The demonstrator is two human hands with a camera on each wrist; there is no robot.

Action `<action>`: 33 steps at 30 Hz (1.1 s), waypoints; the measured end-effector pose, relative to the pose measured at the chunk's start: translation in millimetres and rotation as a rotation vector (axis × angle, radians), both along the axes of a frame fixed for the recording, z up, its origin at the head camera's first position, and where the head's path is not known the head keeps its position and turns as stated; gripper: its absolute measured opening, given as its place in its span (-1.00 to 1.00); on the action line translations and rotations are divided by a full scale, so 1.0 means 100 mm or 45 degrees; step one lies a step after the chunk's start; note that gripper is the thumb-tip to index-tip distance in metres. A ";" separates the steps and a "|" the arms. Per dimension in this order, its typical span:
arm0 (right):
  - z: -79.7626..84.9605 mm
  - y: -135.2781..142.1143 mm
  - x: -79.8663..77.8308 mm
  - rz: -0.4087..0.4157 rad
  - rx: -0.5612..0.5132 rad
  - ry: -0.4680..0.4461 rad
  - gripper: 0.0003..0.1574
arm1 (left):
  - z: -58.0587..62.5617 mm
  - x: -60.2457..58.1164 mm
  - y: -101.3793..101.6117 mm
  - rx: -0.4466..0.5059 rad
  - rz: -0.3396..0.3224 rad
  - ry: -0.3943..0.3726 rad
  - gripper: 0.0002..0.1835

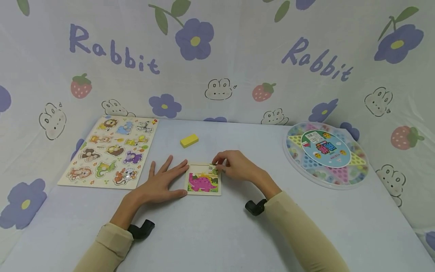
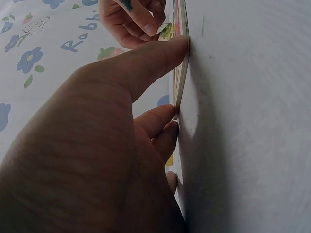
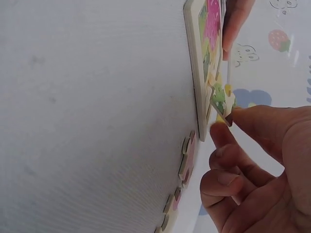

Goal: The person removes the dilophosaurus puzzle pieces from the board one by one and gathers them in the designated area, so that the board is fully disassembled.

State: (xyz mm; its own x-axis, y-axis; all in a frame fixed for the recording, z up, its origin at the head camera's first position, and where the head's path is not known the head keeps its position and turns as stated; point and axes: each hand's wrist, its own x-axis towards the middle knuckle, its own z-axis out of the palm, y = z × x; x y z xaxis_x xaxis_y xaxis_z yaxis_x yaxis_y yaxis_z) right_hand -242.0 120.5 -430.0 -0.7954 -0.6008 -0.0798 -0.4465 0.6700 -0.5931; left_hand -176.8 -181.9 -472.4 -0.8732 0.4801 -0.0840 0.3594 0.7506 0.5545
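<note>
A small wooden jigsaw puzzle with a pink dinosaur lies flat in its frame at the middle of the table. My left hand is spread at its left side, thumb and a fingertip touching the frame's edge. Between thumb and finger, my right hand pinches a green-patterned puzzle piece at the frame's upper right corner. That piece is tilted, one side raised above the frame. In the right wrist view, loose puzzle pieces lie on the table beside the frame; the right hand hides them from the head view.
Behind the puzzle lies a yellow rectangular block. An animal puzzle board is at the left, and a round board-game set with a clear rim at the right. A printed cloth hangs along the table's back.
</note>
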 end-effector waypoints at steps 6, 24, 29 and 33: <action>-0.02 0.01 -0.03 0.014 -0.031 -0.014 -0.76 | 0.00 0.00 0.00 -0.006 -0.001 -0.001 -0.05; -0.02 0.06 -0.04 -0.078 -0.110 -0.102 -0.80 | -0.02 -0.01 -0.01 -0.004 -0.005 -0.003 -0.05; -0.05 0.17 -0.05 -0.101 -0.124 -0.046 -0.84 | -0.02 -0.01 -0.01 -0.001 -0.003 0.002 -0.05; -0.05 0.29 -0.04 -0.135 -0.173 -0.083 -0.85 | -0.02 0.00 -0.01 0.004 -0.003 -0.004 -0.05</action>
